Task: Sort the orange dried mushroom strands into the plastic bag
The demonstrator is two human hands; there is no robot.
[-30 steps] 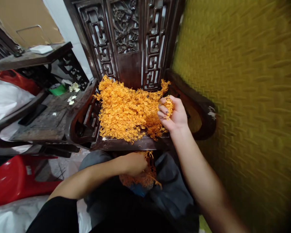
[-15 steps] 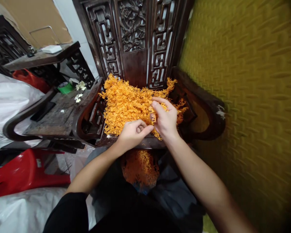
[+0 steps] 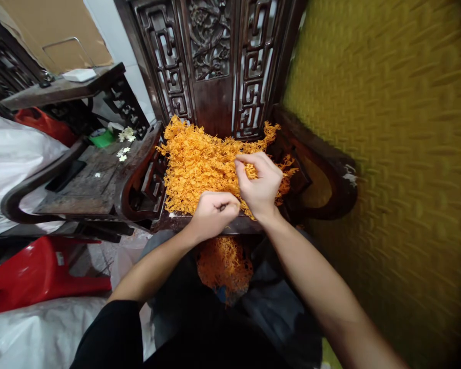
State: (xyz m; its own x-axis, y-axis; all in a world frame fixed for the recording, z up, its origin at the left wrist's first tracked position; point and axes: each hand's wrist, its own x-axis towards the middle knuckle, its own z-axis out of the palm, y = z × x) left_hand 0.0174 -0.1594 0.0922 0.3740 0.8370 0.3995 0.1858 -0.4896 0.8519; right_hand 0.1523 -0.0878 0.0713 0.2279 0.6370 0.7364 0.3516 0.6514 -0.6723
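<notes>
Head view, both hands, left (image 3: pixel 214 212), right (image 3: pixel 260 183), pinched on frilly orange strands (image 3: pixel 200 164), heaped on carved chair (image 3: pixel 218 66)

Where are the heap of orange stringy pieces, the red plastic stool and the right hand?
heap of orange stringy pieces (image 3: pixel 200 164): head view, middle of the heap on the dark wooden seat.
red plastic stool (image 3: pixel 34 277): head view, glossy upper side.
right hand (image 3: pixel 259 182): head view, back of the hand.

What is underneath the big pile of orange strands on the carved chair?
The orange strands lie on the dark wooden chair seat; only its front edge shows. The rest of the seat is covered.
</notes>
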